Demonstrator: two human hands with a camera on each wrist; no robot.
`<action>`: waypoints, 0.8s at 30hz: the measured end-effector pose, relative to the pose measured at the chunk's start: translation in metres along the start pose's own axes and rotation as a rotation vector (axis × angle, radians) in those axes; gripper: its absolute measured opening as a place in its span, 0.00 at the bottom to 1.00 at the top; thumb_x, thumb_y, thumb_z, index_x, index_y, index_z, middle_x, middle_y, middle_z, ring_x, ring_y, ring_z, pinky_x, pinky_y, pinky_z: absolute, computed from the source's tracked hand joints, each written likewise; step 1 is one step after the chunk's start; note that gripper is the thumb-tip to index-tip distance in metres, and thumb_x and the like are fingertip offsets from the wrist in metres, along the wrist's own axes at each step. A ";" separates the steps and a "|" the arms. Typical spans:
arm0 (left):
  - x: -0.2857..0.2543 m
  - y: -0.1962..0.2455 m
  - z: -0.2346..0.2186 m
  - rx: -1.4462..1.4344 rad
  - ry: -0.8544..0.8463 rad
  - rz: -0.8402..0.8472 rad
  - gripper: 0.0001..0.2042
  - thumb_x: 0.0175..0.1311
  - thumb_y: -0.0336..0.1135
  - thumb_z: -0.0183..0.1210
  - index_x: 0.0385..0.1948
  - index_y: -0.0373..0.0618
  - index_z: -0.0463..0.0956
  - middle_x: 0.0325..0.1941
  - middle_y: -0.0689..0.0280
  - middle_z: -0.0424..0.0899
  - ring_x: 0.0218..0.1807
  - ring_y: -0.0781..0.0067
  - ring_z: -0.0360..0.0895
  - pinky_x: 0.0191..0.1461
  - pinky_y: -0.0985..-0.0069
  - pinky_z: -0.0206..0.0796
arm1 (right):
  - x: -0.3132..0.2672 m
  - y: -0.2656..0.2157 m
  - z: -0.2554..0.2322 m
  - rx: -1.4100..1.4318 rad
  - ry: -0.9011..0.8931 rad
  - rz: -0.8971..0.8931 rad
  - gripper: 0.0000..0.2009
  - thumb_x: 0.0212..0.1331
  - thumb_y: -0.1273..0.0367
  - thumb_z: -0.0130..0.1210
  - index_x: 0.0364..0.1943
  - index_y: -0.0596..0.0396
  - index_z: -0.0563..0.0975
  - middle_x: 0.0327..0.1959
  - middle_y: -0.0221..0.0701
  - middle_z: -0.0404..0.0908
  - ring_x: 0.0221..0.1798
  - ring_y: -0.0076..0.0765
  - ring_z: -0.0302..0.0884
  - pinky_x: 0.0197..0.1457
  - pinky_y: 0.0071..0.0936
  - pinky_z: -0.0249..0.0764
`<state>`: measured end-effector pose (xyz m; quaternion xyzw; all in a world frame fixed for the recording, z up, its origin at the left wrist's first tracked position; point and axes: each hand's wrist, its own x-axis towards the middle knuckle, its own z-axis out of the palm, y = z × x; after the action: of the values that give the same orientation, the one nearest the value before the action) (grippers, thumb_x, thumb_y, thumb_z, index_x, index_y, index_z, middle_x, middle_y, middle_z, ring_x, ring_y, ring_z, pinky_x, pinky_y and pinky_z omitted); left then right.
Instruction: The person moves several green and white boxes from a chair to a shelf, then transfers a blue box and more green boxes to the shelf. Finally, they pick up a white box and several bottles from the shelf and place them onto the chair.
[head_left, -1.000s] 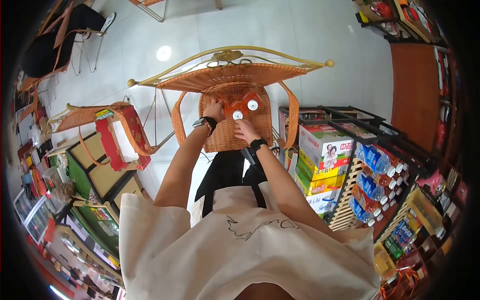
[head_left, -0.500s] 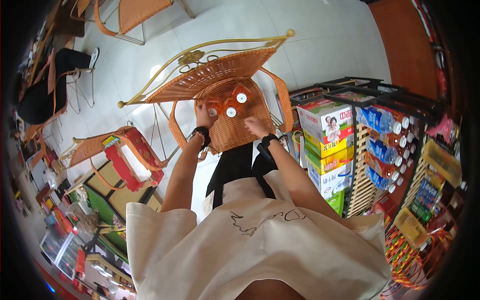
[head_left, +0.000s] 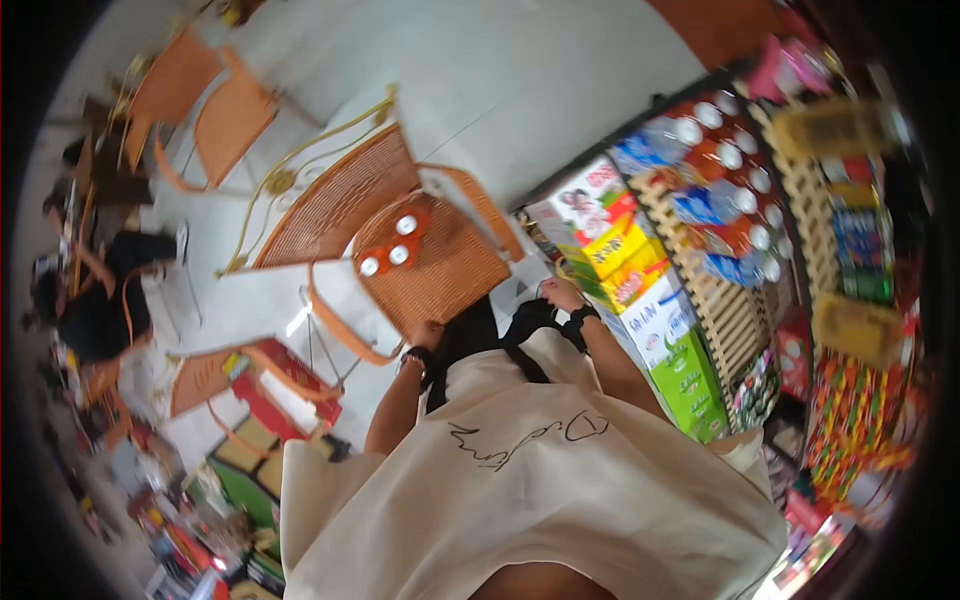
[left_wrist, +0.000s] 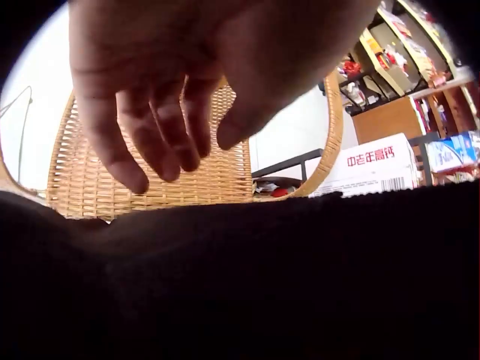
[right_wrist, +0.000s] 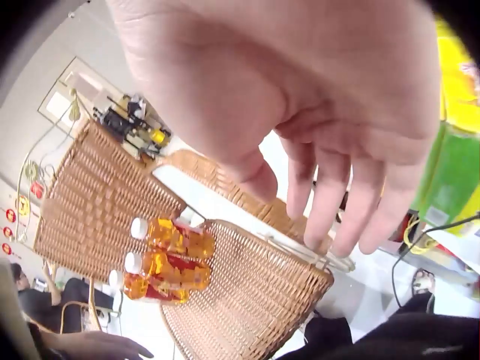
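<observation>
Three bottles of amber drink with white caps [head_left: 399, 254] stand together towards the back of a wicker chair's seat [head_left: 450, 285]. In the right wrist view, the bottles [right_wrist: 176, 270] show red labels. My left hand [head_left: 427, 335] is at the seat's front edge, away from the bottles. Seen from its wrist, the left hand [left_wrist: 165, 97] holds nothing, its fingers hanging loosely bent. To the right of the chair, beside the stacked cartons [head_left: 640, 290], is my right hand [head_left: 562, 293]. The right wrist view shows that hand [right_wrist: 300, 97] with relaxed, spread fingers and nothing in them.
On my right, a slatted rack [head_left: 700, 290] holds several drink bottles [head_left: 720, 205]. A red box [head_left: 265, 395] sits on another wicker chair at left. Further chairs [head_left: 235, 130] and a seated person [head_left: 100, 320] are at the back left.
My left hand has let go of the rear-left bottle and drawn back to the seat's front. My right hand has moved right, off the chair. The head view has turned right.
</observation>
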<state>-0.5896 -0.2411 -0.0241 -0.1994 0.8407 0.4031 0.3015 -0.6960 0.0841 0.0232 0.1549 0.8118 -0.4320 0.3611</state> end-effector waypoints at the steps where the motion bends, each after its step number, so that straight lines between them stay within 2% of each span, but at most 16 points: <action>1: 0.012 -0.008 0.016 -0.038 -0.096 -0.044 0.12 0.44 0.39 0.50 0.26 0.40 0.70 0.15 0.66 0.71 0.13 0.78 0.65 0.15 0.82 0.58 | -0.010 0.004 -0.013 0.089 -0.025 -0.014 0.12 0.43 0.63 0.44 0.28 0.55 0.71 0.20 0.30 0.72 0.22 0.25 0.69 0.26 0.20 0.64; 2: 0.021 -0.005 0.024 -0.085 -0.194 -0.064 0.13 0.44 0.38 0.49 0.28 0.38 0.69 0.16 0.66 0.71 0.14 0.79 0.65 0.15 0.82 0.58 | -0.021 0.011 -0.027 0.179 -0.049 -0.030 0.11 0.45 0.65 0.44 0.30 0.57 0.70 0.20 0.28 0.71 0.19 0.20 0.67 0.21 0.15 0.63; 5: 0.032 0.061 0.026 0.034 -0.210 0.065 0.12 0.46 0.38 0.48 0.27 0.37 0.68 0.17 0.66 0.71 0.15 0.78 0.65 0.15 0.82 0.58 | -0.056 0.011 -0.067 0.380 0.109 -0.148 0.12 0.43 0.66 0.43 0.28 0.59 0.71 0.19 0.32 0.72 0.22 0.24 0.68 0.26 0.19 0.64; 6: 0.048 0.067 0.035 0.050 -0.145 0.140 0.12 0.47 0.38 0.47 0.27 0.37 0.68 0.17 0.65 0.71 0.16 0.77 0.66 0.17 0.82 0.58 | -0.069 0.009 -0.082 0.481 0.142 -0.149 0.12 0.44 0.66 0.43 0.30 0.59 0.70 0.20 0.32 0.71 0.22 0.23 0.67 0.26 0.19 0.64; 7: 0.050 0.088 0.037 0.061 -0.079 0.207 0.12 0.47 0.38 0.46 0.27 0.37 0.68 0.17 0.65 0.71 0.17 0.77 0.66 0.18 0.81 0.59 | -0.077 0.014 -0.098 0.391 0.273 -0.257 0.11 0.44 0.67 0.43 0.31 0.58 0.70 0.21 0.32 0.71 0.23 0.23 0.67 0.27 0.18 0.63; 8: 0.052 0.109 0.041 0.029 -0.108 0.257 0.13 0.46 0.37 0.46 0.27 0.36 0.68 0.20 0.60 0.72 0.22 0.69 0.68 0.24 0.77 0.60 | -0.083 0.018 -0.114 0.293 0.399 -0.360 0.11 0.44 0.68 0.43 0.32 0.57 0.70 0.22 0.32 0.71 0.24 0.23 0.67 0.27 0.18 0.63; 9: 0.040 0.159 0.036 -0.006 -0.133 0.306 0.13 0.45 0.37 0.47 0.27 0.35 0.69 0.22 0.54 0.73 0.27 0.62 0.71 0.30 0.73 0.61 | -0.105 0.004 -0.137 0.461 0.416 -0.364 0.10 0.44 0.70 0.43 0.32 0.56 0.69 0.21 0.31 0.71 0.24 0.24 0.67 0.28 0.17 0.63; 10: 0.028 0.203 0.034 -0.008 -0.153 0.372 0.13 0.46 0.37 0.46 0.27 0.35 0.68 0.22 0.55 0.73 0.27 0.62 0.71 0.30 0.73 0.61 | -0.115 0.002 -0.155 0.526 0.500 -0.261 0.09 0.44 0.72 0.41 0.32 0.56 0.69 0.21 0.30 0.71 0.24 0.24 0.67 0.29 0.17 0.62; 11: 0.018 0.244 0.036 -0.012 -0.172 0.437 0.13 0.47 0.37 0.46 0.28 0.36 0.68 0.22 0.55 0.73 0.27 0.63 0.71 0.30 0.73 0.61 | -0.126 0.000 -0.174 0.493 0.668 -0.416 0.08 0.45 0.73 0.40 0.31 0.57 0.68 0.20 0.29 0.70 0.24 0.22 0.66 0.29 0.16 0.62; 12: 0.016 0.278 0.044 -0.006 -0.161 0.533 0.12 0.48 0.37 0.46 0.28 0.37 0.68 0.21 0.61 0.72 0.24 0.70 0.68 0.27 0.78 0.60 | -0.134 -0.004 -0.194 0.528 0.778 -0.494 0.07 0.45 0.74 0.39 0.30 0.57 0.68 0.20 0.27 0.69 0.24 0.20 0.64 0.29 0.16 0.61; 14: 0.008 0.335 0.067 -0.082 -0.193 0.653 0.10 0.50 0.36 0.46 0.28 0.39 0.67 0.20 0.68 0.70 0.21 0.79 0.65 0.24 0.83 0.58 | -0.163 -0.022 -0.229 0.535 0.937 -0.490 0.07 0.45 0.75 0.41 0.31 0.58 0.67 0.20 0.26 0.67 0.25 0.19 0.63 0.30 0.15 0.60; 15: 0.002 0.362 0.080 -0.165 -0.231 0.679 0.09 0.50 0.35 0.45 0.29 0.40 0.67 0.21 0.69 0.70 0.22 0.81 0.65 0.25 0.84 0.58 | -0.169 -0.026 -0.247 0.407 0.984 -0.416 0.10 0.43 0.75 0.42 0.33 0.59 0.66 0.25 0.30 0.67 0.25 0.22 0.64 0.30 0.16 0.61; 17: -0.024 0.421 0.096 -0.207 -0.289 0.869 0.08 0.51 0.33 0.45 0.30 0.41 0.67 0.23 0.70 0.69 0.24 0.83 0.64 0.28 0.87 0.57 | -0.182 -0.044 -0.273 0.323 1.068 -0.466 0.11 0.42 0.75 0.43 0.35 0.59 0.65 0.29 0.32 0.66 0.27 0.26 0.65 0.31 0.17 0.62; 19: -0.045 0.464 0.113 -0.308 -0.429 0.819 0.08 0.50 0.32 0.45 0.31 0.40 0.67 0.27 0.63 0.72 0.31 0.76 0.68 0.34 0.82 0.58 | -0.177 -0.052 -0.292 0.225 1.148 -0.530 0.13 0.41 0.75 0.44 0.36 0.59 0.64 0.33 0.35 0.65 0.29 0.30 0.66 0.32 0.19 0.63; 21: -0.062 0.494 0.128 -0.359 -0.495 0.849 0.08 0.50 0.30 0.45 0.31 0.39 0.67 0.27 0.66 0.71 0.29 0.79 0.66 0.32 0.85 0.57 | -0.166 -0.055 -0.310 0.091 1.270 -0.543 0.16 0.39 0.74 0.46 0.38 0.59 0.62 0.39 0.39 0.61 0.34 0.40 0.65 0.35 0.25 0.64; 24: -0.080 0.510 0.138 -0.355 -0.531 0.812 0.09 0.50 0.31 0.44 0.33 0.41 0.66 0.27 0.68 0.70 0.30 0.81 0.65 0.33 0.85 0.58 | -0.150 -0.051 -0.323 -0.130 1.350 -0.524 0.17 0.37 0.72 0.48 0.37 0.59 0.63 0.37 0.41 0.61 0.37 0.45 0.63 0.37 0.29 0.63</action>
<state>-0.7775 0.1798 0.2460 0.2040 0.6635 0.6609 0.2853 -0.7668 0.3268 0.2798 0.1664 0.8921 -0.2653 -0.3257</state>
